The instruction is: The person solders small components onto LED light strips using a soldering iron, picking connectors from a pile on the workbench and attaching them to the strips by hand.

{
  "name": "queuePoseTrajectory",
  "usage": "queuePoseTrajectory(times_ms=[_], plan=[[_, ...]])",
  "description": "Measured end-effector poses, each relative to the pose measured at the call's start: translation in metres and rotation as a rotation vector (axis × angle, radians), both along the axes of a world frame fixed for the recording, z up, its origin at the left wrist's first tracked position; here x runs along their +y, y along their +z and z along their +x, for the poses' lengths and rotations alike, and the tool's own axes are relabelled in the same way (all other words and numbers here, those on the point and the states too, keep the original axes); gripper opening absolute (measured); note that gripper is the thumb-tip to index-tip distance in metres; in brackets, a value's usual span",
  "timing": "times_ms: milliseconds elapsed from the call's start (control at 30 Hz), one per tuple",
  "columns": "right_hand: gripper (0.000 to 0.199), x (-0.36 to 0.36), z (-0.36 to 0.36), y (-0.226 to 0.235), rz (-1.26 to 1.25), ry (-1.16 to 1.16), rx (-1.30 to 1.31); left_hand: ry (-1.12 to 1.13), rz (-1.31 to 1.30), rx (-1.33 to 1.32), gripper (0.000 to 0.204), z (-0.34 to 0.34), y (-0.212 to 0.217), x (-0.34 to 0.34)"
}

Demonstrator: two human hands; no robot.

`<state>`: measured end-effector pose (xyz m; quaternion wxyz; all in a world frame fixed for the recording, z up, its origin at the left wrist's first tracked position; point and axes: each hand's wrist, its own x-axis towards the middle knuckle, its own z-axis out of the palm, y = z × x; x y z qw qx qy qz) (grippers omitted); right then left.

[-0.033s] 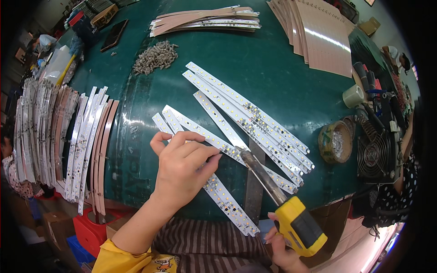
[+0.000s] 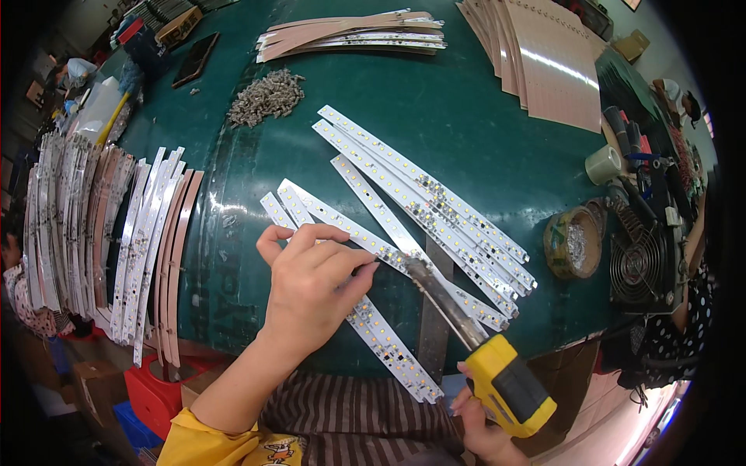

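Observation:
My left hand [image 2: 311, 276] lies over the crossed white LED strips, thumb and fingertips pinched together beside one LED strip [image 2: 326, 216]. Whatever the pinch holds is too small or hidden to make out. In my right hand [image 2: 480, 427] is a yellow and black soldering iron [image 2: 509, 384], its long metal shaft pointing up and left. The iron's tip hangs at the strip, close to my left fingertips; whether it touches cannot be told. Beneath the strips runs a dark flat bar [image 2: 434, 334]. Another group of LED strips [image 2: 435, 198] fans out just beyond.
A heap of small metallic parts [image 2: 266, 97] sits on the green table. Many strips [image 2: 78, 225] stack at the left edge. Boards [image 2: 552, 70] lie far right, more strips [image 2: 350, 37] far back. Right: a tape-roll container [image 2: 573, 241] and a fan [image 2: 641, 264].
The soldering iron's tip has shifted slightly down and toward the right, and its handle a little left. My left hand and the strips look unmoved.

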<state>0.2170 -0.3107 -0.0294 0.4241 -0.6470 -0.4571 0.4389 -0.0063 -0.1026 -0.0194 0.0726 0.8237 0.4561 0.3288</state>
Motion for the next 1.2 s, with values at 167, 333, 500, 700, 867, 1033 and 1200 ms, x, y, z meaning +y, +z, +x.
queuePoseTrajectory(times_ms=[167,333,500,700,867,1033,1200], plan=[[0.03,0.008,0.001,0.001,0.005,0.145,-0.128,0.009,-0.056,-0.032,0.016,-0.003,-0.002,0.001],[0.032,0.012,-0.001,-0.002,0.019,0.091,-0.132,0.002,-0.06,-0.05,0.015,-0.003,-0.002,0.001],[0.036,0.013,0.002,-0.005,0.083,0.126,-0.149,0.003,-0.072,-0.067,0.014,-0.002,-0.001,0.001],[0.038,0.015,-0.002,-0.003,0.121,0.033,-0.113,0.01,-0.105,-0.082,0.013,-0.003,-0.001,0.0],[0.034,0.017,-0.002,-0.001,0.067,-0.005,-0.05,0.043,-0.127,-0.085,0.012,-0.002,-0.003,0.0],[0.03,0.011,0.002,-0.006,0.023,-0.022,-0.065,0.058,-0.134,-0.085,0.012,-0.002,-0.004,-0.002],[0.031,0.013,0.003,-0.007,0.056,-0.01,-0.048,0.058,-0.148,-0.093,0.012,-0.003,-0.005,-0.001]])
